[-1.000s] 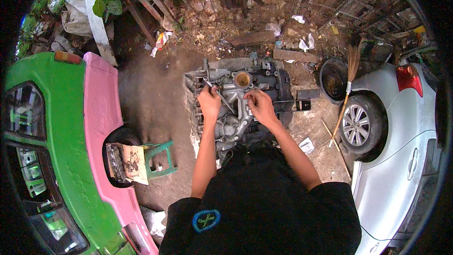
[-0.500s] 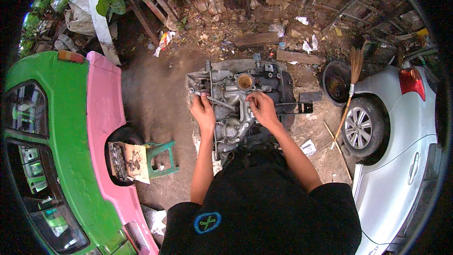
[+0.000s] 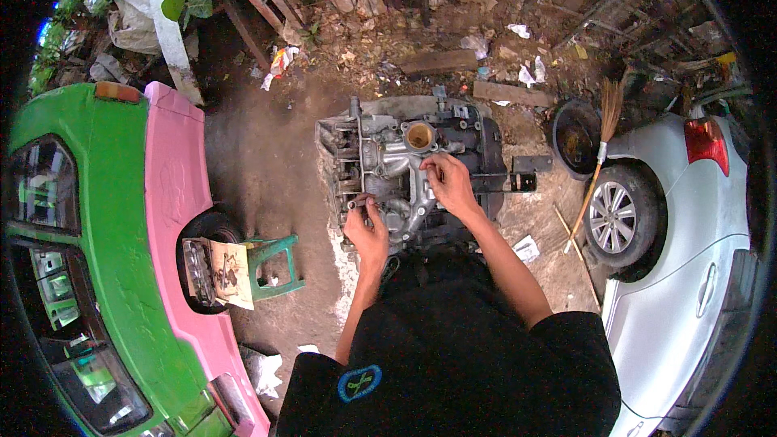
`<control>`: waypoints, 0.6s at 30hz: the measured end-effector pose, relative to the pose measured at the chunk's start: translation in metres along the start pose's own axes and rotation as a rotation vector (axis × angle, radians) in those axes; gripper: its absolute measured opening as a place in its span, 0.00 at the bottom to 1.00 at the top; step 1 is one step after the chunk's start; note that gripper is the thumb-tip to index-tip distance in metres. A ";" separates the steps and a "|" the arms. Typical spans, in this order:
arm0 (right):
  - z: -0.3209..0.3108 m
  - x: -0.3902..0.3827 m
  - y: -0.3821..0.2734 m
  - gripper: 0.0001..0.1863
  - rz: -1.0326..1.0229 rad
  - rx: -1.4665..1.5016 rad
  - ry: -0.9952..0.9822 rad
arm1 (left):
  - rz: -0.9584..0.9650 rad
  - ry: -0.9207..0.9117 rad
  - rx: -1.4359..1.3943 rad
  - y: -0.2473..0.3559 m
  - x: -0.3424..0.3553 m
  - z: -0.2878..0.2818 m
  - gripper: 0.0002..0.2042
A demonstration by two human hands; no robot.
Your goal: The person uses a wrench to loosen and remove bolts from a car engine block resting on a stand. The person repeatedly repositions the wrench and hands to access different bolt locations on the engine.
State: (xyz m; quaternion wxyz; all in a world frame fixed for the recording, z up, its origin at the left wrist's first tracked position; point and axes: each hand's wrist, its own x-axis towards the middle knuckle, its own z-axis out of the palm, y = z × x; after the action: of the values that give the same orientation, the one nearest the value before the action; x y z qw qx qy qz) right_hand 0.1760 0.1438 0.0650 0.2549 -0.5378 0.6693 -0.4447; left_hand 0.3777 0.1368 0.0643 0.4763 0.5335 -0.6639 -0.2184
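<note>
An engine (image 3: 465, 233) with a silver intake manifold (image 3: 420, 194) sits in front of me, the round manifold opening (image 3: 419, 137) facing up. My left hand (image 3: 368, 231) is closed on a silver wrench (image 3: 352, 205), held low over the engine's left side; most of the tool is hidden by the fingers. On the manifold, just below the round opening, rests my right hand (image 3: 450, 184). Its fingers are curled together at the metal, and whatever they pinch is too small to make out.
A green and pink car (image 3: 174, 170) stands at left, a silver car (image 3: 688, 194) at right. Beside the pink panel are a green stool (image 3: 275, 267) and a metal part on cardboard (image 3: 231, 275). A broom (image 3: 599, 158) leans near a black basin (image 3: 573, 139). Litter and planks (image 3: 511, 94) lie beyond.
My left hand has moved toward me along the engine's left side, with the wrench turned in its grip. My right hand stays at nearly the same spot on the manifold.
</note>
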 end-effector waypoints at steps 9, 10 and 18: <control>0.001 -0.002 -0.001 0.05 -0.031 0.008 0.029 | -0.043 0.050 -0.012 0.007 -0.001 0.001 0.06; 0.000 -0.002 -0.001 0.05 -0.022 -0.006 0.026 | -0.032 0.064 0.025 0.007 0.000 0.001 0.06; 0.000 -0.001 -0.003 0.06 -0.013 0.001 0.024 | -0.139 0.101 0.179 0.012 0.013 0.000 0.10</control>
State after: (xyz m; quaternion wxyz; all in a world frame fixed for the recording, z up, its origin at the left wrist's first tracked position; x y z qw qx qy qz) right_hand 0.1778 0.1448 0.0673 0.2441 -0.5367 0.6687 -0.4530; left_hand 0.3720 0.1288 0.0787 0.4435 0.6290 -0.6172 -0.1637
